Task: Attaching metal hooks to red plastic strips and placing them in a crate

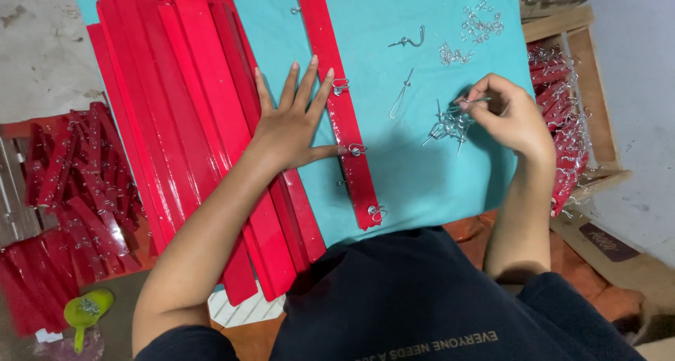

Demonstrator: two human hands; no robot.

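Left hand (292, 125): my fingers spread flat, pinning the red strip (337, 104).
Right hand (510, 115): fingers pinch one wire hook (472, 102) above the hook pile (450, 125), right of the strip.
Care: lift it clear, untangled.

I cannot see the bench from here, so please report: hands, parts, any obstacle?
Left hand flat, pressing red strip. Right hand pinching a wire clip from the clip pile. Nothing between the hands.

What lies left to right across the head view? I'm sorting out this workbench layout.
Green scoop → stack of red strips → left hand → single red strip with metal clips → pile of wire hooks → right hand → wooden crate.
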